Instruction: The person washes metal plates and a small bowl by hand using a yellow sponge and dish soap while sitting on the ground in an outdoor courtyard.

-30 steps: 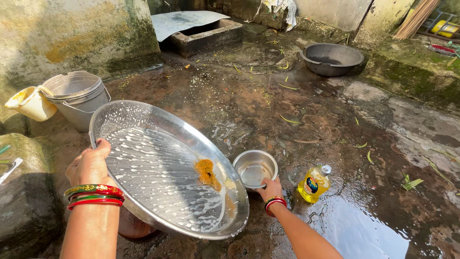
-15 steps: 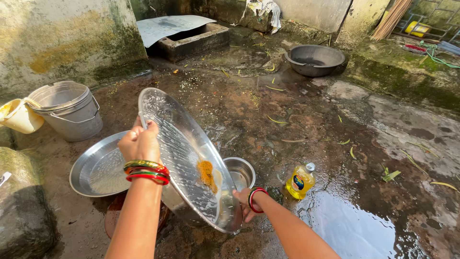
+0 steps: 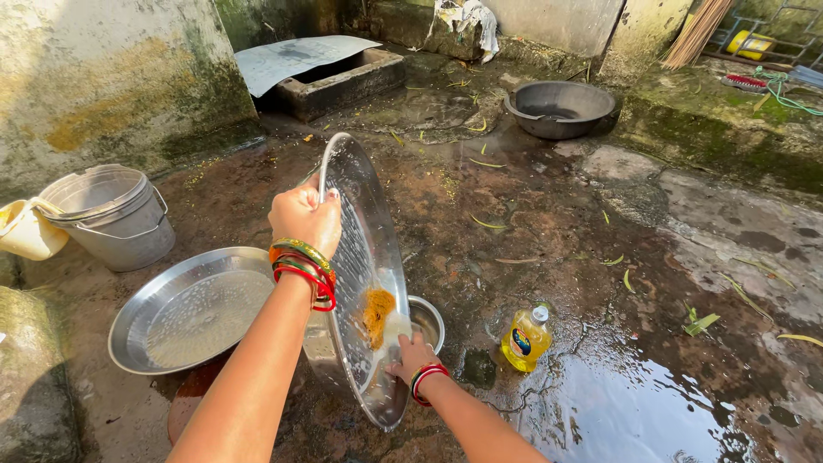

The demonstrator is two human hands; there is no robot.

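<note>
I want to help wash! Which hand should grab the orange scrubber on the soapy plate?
Probably the right hand: it rests at the plate's lower edge beside the orange scrubber, while the left hand grips the tilted soapy plate at its upper rim.

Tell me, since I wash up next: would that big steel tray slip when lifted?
Probably slippery: the steel tray is wet and sudsy. It looks rigid yet unwieldy; left hand grips its top rim, right hand steadies its lower part.

A bucket (image 3: 110, 214) stands left of a flat tray (image 3: 184, 310), a soap bottle (image 3: 525, 339) right of the small bowl (image 3: 426, 321)
</note>
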